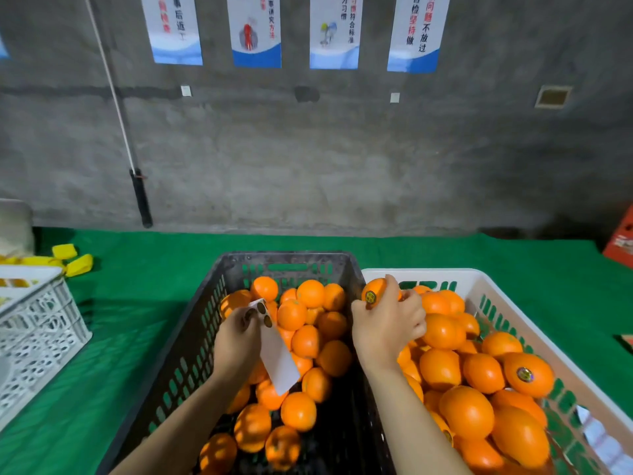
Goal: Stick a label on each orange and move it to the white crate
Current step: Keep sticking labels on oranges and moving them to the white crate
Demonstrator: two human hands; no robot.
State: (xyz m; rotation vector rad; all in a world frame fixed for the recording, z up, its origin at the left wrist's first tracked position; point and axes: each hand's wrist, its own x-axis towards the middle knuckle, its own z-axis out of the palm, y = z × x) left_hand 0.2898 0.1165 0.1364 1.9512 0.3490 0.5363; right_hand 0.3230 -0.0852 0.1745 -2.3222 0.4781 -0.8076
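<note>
Gripping the orange in your right hand, you held it just above the white crate's far-left corner, beside the black crate. Your fingers were curled round the fruit, and a round dark label showed on its near side.

— Yes, and your left hand was over the black crate, pinching the white label sheet near its top between thumb and fingers. The sheet hung down toward you, tilted, with a few dark round labels at its upper end. One of them may have sat on your fingertip rather than on the sheet; blur kept me from telling.

What lay in the crates under your hands?

— Loose oranges filled the far and middle part of the black crate, with bare dark floor at its near right. The white crate touched it on the right and held a heap of fruit. At the right of that heap, a labelled orange showed its sticker facing up.

And around you?

— Both crates stood on green cloth. A smaller white basket stood well apart at your left, with yellow pieces beyond it. Posters hung on the grey wall.
</note>
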